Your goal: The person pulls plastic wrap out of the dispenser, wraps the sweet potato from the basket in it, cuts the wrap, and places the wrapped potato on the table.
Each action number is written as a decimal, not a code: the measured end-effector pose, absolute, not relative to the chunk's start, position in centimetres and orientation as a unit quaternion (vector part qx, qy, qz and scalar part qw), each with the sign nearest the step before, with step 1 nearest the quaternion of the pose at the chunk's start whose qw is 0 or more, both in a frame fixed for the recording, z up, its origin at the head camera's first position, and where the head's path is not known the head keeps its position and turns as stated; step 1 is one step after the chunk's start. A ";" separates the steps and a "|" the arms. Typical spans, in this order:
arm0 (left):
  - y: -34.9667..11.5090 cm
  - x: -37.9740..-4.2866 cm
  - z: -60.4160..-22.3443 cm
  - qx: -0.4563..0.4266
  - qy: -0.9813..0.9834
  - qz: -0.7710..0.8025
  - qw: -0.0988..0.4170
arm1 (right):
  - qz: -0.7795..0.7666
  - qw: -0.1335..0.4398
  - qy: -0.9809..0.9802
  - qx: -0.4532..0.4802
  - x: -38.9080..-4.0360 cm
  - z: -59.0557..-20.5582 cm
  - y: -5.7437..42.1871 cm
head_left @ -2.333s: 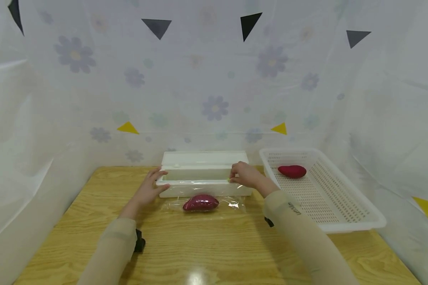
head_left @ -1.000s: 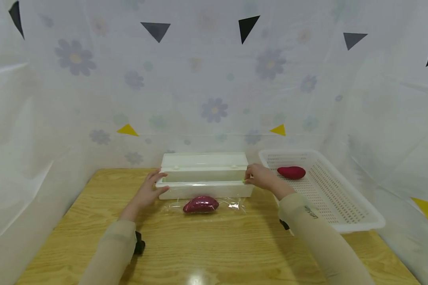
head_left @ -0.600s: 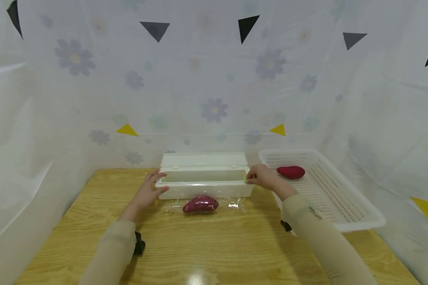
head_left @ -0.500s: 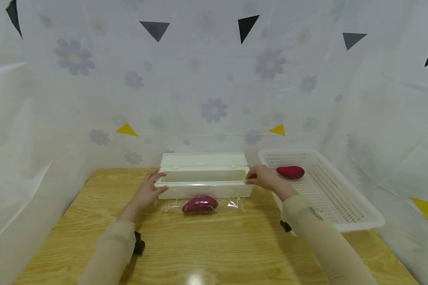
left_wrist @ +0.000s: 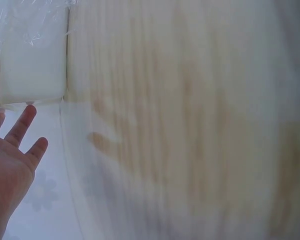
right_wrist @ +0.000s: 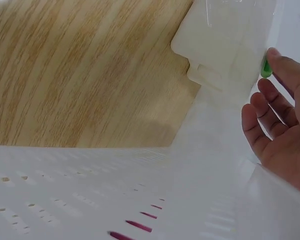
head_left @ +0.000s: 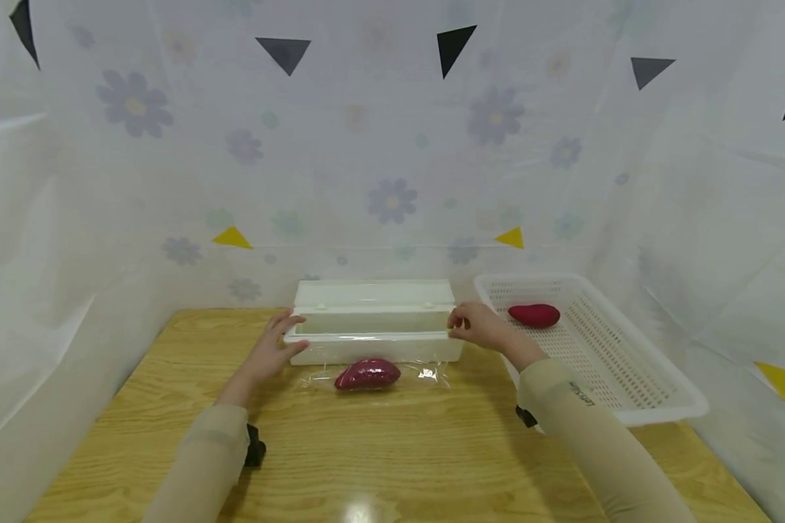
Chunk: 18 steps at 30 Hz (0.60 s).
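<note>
A long white cling film dispenser [head_left: 376, 349] stands with its lid [head_left: 374, 293] tilted back. Clear film [head_left: 432, 375] runs down its front onto the table, lying over a purple sweet potato [head_left: 368, 374]. My left hand [head_left: 268, 352] grips the dispenser's left end, thumb at the front and fingers over the rim. In the left wrist view two of its fingers [left_wrist: 21, 127] are straight and spread. My right hand [head_left: 477, 325] is at the right end, thumb and finger around a small green slide cutter [right_wrist: 266, 69]. The other fingers are loosely bent, away from the dispenser.
A white plastic basket [head_left: 628, 350] with perforated walls stands right of the dispenser, beside my right forearm. A second sweet potato [head_left: 534, 315] lies in it. The wooden table [head_left: 366, 457] reaches back to a flower-printed sheet [head_left: 392, 145].
My right hand has slid rightward along the dispenser's edge with the slide cutter to the right end, and its fingers have just loosened slightly. My left hand has stayed in place.
</note>
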State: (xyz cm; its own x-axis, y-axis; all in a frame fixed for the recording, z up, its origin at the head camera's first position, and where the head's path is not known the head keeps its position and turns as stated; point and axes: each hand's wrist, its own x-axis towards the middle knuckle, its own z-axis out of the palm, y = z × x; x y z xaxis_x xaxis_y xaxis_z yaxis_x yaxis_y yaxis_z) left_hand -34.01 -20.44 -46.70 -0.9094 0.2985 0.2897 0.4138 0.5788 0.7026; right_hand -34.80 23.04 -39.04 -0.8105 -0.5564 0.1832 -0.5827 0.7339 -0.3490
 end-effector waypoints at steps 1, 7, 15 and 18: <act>-20.4 -34.0 -46.7 -0.200 -0.886 -0.412 0.070 | 0.189 0.039 -0.933 0.304 -34.7 -39.0 23.1; -20.4 -33.8 -46.4 -0.199 -0.885 -0.414 0.073 | 0.147 0.049 -0.943 0.293 -34.5 -38.7 23.3; -20.4 -33.7 -46.2 -0.200 -0.890 -0.405 0.067 | 0.147 0.042 -0.943 0.297 -34.4 -38.6 23.0; -20.3 -33.8 -46.2 -0.202 -0.896 -0.390 0.066 | 0.149 0.034 -0.946 0.287 -34.2 -38.5 23.0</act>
State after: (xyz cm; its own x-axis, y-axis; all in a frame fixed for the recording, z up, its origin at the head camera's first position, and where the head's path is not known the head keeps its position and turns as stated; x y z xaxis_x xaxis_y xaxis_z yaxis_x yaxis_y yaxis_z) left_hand -33.77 -20.35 -46.18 -0.9099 0.3097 0.2762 0.4132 0.6145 0.6721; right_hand -34.25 22.96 -38.52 -0.8324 -0.5333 0.1506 -0.5538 0.7904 -0.2619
